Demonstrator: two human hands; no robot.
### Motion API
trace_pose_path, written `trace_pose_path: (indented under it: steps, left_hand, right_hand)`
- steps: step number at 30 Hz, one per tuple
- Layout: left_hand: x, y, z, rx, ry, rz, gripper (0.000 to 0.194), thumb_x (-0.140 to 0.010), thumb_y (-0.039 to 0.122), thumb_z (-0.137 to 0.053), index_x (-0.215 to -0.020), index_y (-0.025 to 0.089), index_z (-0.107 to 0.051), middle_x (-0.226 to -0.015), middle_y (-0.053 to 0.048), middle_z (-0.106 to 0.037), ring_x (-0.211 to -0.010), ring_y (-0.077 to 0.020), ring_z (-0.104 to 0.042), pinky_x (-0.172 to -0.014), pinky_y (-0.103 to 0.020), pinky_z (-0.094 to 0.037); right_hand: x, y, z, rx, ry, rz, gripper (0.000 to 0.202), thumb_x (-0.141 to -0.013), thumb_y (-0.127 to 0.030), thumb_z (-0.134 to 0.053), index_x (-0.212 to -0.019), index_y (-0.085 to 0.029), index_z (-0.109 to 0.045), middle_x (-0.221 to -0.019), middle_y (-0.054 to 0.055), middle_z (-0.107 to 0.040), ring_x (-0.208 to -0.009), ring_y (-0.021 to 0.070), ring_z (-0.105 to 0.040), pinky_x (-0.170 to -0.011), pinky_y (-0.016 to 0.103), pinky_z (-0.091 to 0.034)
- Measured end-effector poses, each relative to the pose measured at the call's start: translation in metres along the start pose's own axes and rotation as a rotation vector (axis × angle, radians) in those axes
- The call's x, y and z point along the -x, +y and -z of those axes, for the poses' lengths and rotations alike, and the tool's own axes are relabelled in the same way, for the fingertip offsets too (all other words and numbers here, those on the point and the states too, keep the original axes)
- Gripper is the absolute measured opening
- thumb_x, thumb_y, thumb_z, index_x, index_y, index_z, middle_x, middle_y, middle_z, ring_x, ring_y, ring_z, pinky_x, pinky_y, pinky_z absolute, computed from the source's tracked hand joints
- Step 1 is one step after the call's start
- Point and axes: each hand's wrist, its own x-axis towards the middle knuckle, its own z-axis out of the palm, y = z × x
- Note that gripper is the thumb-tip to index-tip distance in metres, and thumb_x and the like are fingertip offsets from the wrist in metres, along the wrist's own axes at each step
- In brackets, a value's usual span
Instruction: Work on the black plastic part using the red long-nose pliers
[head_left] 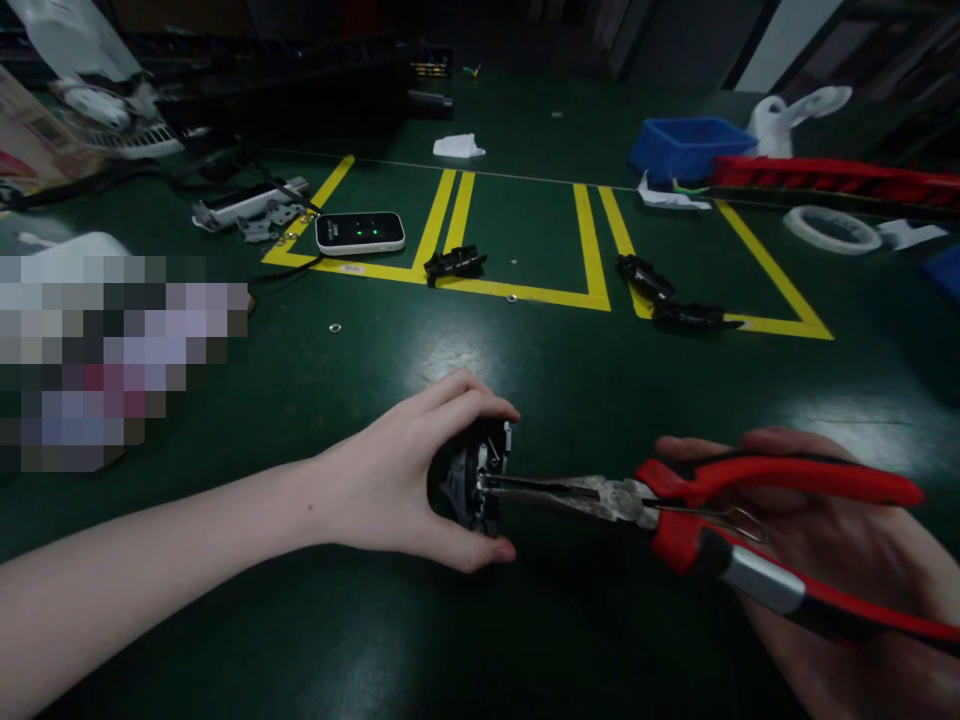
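My left hand [409, 475] is closed round a small black plastic part [469, 490], thumb below and fingers above. Bits of bright metal, one like a thin spring or wire, show on the part's right side. Red-handled needle-nose pliers [675, 510] lie across my right hand [817, 540], which grips them from behind and below. Their long jaws reach left and the tips touch the metal on the black part, though what sits between the tips is too small to make out. The palm side of the left hand's grip is hidden.
Yellow tape [525, 292] marks boxes on the green table [360, 600]. Black plastic pieces [455, 262] lie along it, near a small device [360, 233] with green lights. Two small metal rings [335, 328] lie nearer. Behind right are a blue bin [690, 145] and a tape roll [831, 229].
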Motion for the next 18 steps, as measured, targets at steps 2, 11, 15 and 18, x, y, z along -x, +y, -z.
trace_pose_path:
  steps: [2,11,15,18]
  left_hand:
    - [0.000,0.000,0.000,-0.004,0.010,0.005,0.067,-0.069,0.039,-0.084,-0.126,0.021,-0.054,-0.121,-0.007,-0.056,-0.107,-0.0256,-0.058,-0.087,-0.038,-0.054]
    - [-0.001,-0.001,0.001,-0.011,-0.003,-0.032,0.067,-0.070,0.040,-0.083,-0.127,0.018,-0.054,-0.121,-0.007,-0.056,-0.108,-0.0241,-0.058,-0.088,-0.035,-0.053]
    - [-0.003,-0.002,0.001,0.003,-0.002,-0.034,0.068,-0.069,0.042,-0.084,-0.125,0.018,-0.055,-0.119,-0.008,-0.058,-0.107,-0.0247,-0.059,-0.088,-0.036,-0.053]
    - [-0.004,-0.003,0.002,0.040,-0.024,-0.013,0.067,-0.070,0.042,-0.084,-0.125,0.019,-0.055,-0.122,-0.008,-0.061,-0.109,-0.0263,-0.060,-0.090,-0.038,-0.053]
  right_hand:
    - [-0.001,0.001,-0.002,-0.006,0.002,-0.012,0.050,-0.071,-0.049,-0.081,-0.117,-0.034,-0.068,-0.119,0.009,-0.074,-0.099,0.0311,-0.074,-0.078,0.035,-0.064]
    - [-0.001,0.000,-0.014,-0.039,0.045,-0.055,0.047,-0.071,-0.048,-0.080,-0.114,-0.033,-0.070,-0.115,0.005,-0.076,-0.099,0.0253,-0.075,-0.080,0.025,-0.061]
    - [0.000,-0.002,-0.021,-0.048,0.082,-0.054,0.041,-0.074,-0.047,-0.077,-0.112,-0.035,-0.070,-0.112,0.003,-0.077,-0.096,0.0234,-0.075,-0.081,0.023,-0.061]
    - [0.002,0.001,-0.016,-0.008,0.105,-0.057,0.042,-0.073,-0.049,-0.077,-0.112,-0.036,-0.069,-0.112,0.005,-0.076,-0.097,0.0278,-0.075,-0.080,0.031,-0.063]
